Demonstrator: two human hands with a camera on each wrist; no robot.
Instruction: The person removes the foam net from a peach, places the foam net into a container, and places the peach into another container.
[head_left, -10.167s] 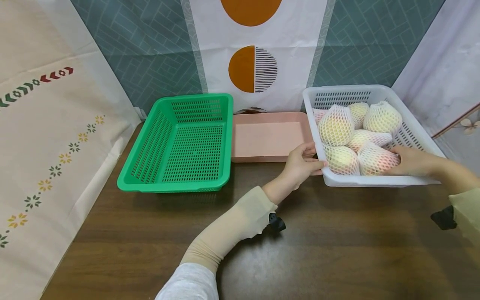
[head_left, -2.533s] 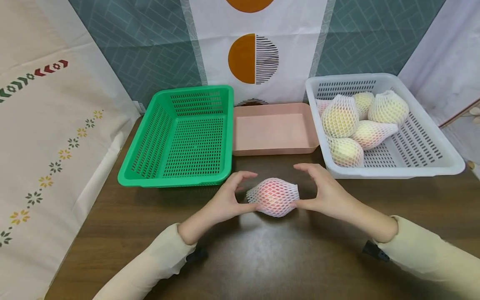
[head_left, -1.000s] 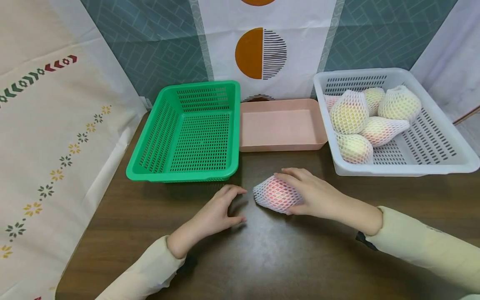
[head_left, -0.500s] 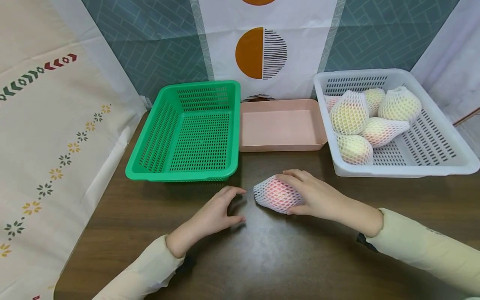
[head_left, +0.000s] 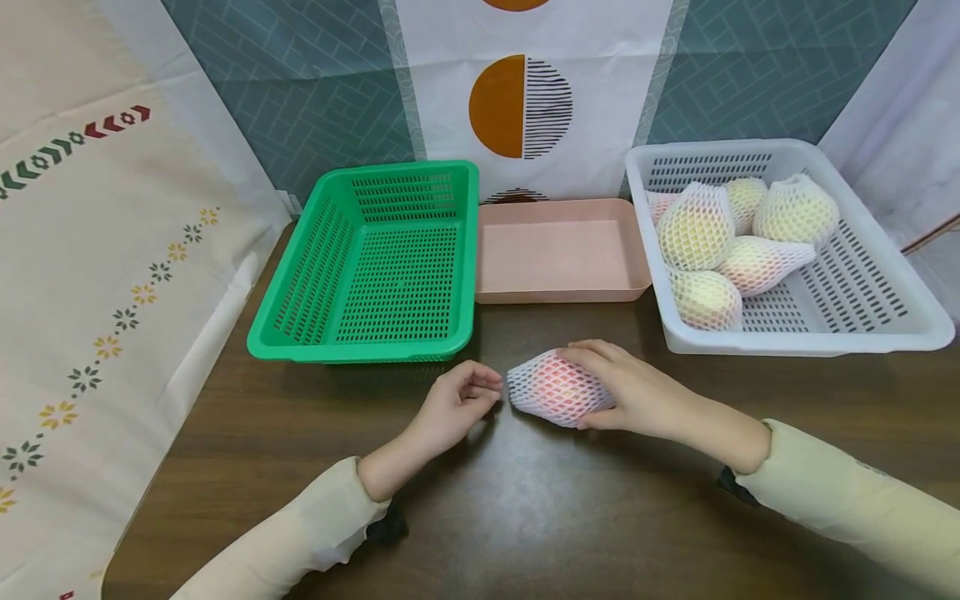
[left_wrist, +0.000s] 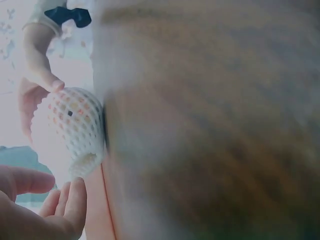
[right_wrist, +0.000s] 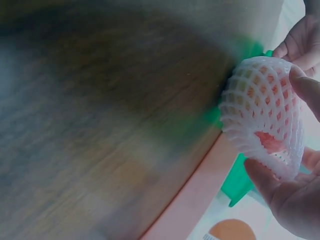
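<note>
1. One foam-netted fruit (head_left: pixel 555 390) lies just right of centre in the head view, its kind masked by the sleeve, its long axis running nearly level across the frame. The right hand (head_left: pixel 637 392) is the nearer: its fingers and thumb grip the right end from either side. The left hand (head_left: pixel 457 404) is just beside the other end, fingers bent and holding nothing. Beneath all three is the dark wood table (head_left: pixel 525 525), stretching to the bottom edge. Three containers bound the space above: a green slotted basket (head_left: pixel 360 352) at upper left, a shallow pink tray (head_left: pixel 562 250) at upper centre, and a white slotted basket (head_left: pixel 810 341) at upper right, bearing six more netted fruits (head_left: pixel 696 229).

2. Seen from the left wrist, the fruit stands left of centre, the sleeve's mouth (left_wrist: pixel 86 163) pointing down at the left fingers in the lower left corner. Thumb and fingers there are apart; whether a fingertip touches the net, I cannot tell. The right hand grips from the upper left. Blurred tabletop fills the right side.

3. At the right wrist, the fruit sits toward the right edge, right-hand digits pressing it above and below. Red peel (right_wrist: pixel 270 142) shows through an opening in the net. The left hand appears beyond, upper right; the tray's side slants along the bottom.
</note>
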